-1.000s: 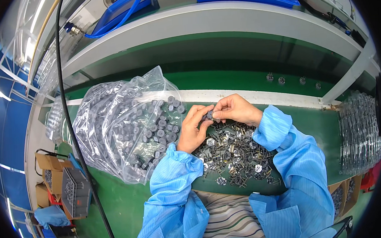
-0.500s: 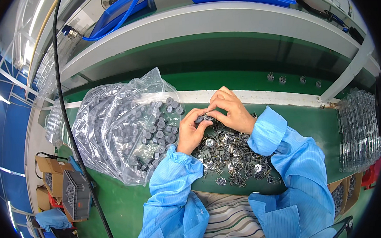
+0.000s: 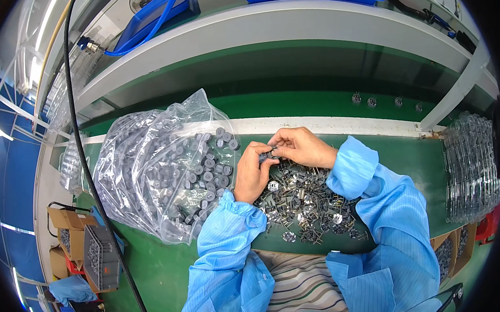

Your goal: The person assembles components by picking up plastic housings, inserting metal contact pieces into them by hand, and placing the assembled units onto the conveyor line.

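Apparently light and stiff, the small dark component (image 3: 269,154) sits pinched narrowly between the left hand (image 3: 252,171) and the right hand (image 3: 303,148), at eleven o'clock from the metal-pinned parts pile (image 3: 306,201); gripping its rim seems safest.

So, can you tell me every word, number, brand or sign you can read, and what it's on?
There are none I can read.
Round grey caps: any marks on top are too small to read.
Pile of metal-pinned parts: too small and jumbled to read.
Small dark piece between the left hand and right hand: mostly covered, nothing readable.
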The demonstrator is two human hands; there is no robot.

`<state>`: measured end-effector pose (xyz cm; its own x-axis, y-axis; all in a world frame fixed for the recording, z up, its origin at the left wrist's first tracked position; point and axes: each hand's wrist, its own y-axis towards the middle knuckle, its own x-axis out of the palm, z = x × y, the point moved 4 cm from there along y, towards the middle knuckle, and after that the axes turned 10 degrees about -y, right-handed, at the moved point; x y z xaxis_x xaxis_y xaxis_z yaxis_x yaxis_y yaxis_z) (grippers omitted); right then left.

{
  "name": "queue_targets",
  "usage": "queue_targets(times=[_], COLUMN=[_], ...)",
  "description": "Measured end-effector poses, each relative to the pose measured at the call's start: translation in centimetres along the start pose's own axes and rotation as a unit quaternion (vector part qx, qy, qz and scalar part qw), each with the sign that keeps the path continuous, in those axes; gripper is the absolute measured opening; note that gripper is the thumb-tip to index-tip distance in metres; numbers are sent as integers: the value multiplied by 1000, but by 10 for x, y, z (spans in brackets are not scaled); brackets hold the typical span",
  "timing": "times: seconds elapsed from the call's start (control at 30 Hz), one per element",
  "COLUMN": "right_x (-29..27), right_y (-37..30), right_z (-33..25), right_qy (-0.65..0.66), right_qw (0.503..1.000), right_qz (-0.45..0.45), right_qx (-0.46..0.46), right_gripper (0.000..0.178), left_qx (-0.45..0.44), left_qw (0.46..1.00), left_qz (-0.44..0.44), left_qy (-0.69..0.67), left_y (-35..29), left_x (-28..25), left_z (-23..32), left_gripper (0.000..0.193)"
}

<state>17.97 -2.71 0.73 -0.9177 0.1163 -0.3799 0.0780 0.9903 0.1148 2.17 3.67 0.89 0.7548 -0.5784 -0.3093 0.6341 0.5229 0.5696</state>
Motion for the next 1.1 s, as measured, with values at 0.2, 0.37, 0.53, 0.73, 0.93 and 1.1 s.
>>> queue_targets(times=[0.2,0.37,0.53,0.73,0.93,1.1], right_x=[-75,-126,-101,-21,-22,-20], right_y=[14,8,10,9,8,8], right_z=[10,76,37,12,12,9], right_qy=[-219,-533,-537,-248,-377,-373], right_qw=[965,808,805,941,903,908], right_qz=[138,221,246,-81,-65,-78], right_qx=[43,118,-47,-214,-195,-173], right_gripper=[11,19,26,27,17,16], left_qx=[-90,-183,-163,-271,-266,-224], left_qw=[983,958,973,933,927,951], left_qz=[156,143,101,58,45,42], left_qy=[-44,-167,-126,-231,-261,-211], left_y=[-1,-8,-3,-3,-4,-6], left_x=[-20,-23,-20,-12,-8,-9], left_z=[-13,-45,-30,-27,-34,-31], left_gripper=[21,36,42,43,44,47])
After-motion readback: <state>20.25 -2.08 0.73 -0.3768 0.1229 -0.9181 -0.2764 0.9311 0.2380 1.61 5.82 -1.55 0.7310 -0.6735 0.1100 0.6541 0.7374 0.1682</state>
